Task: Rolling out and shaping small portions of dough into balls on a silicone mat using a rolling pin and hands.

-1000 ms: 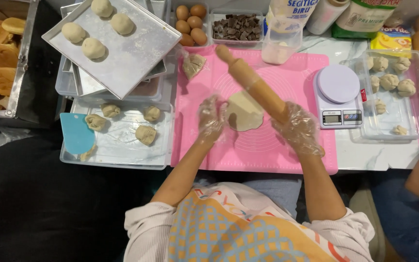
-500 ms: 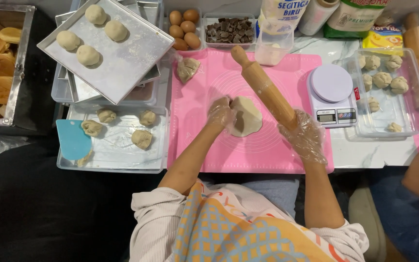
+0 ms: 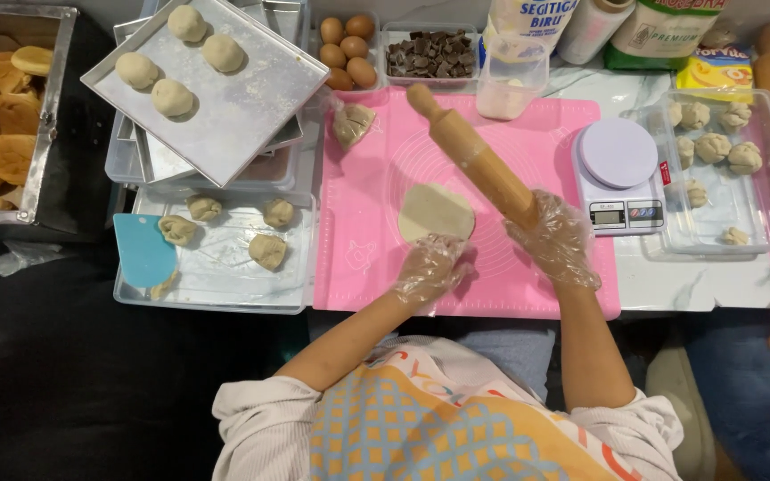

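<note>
I see my left hand (image 3: 431, 267), in a clear plastic glove, resting at the near edge of a flattened round of dough (image 3: 437, 212) that lies on the pink mat (image 3: 545, 134), fingers loosely curled and touching the rim of the dough. My right hand (image 3: 556, 239), gloved too, has its fingers wrapped tight around the near handle of a wooden rolling pin (image 3: 472, 153), which slants up and away across the mat, just beside the dough. A white kitchen scale (image 3: 618, 176) sits right of the pin.
</note>
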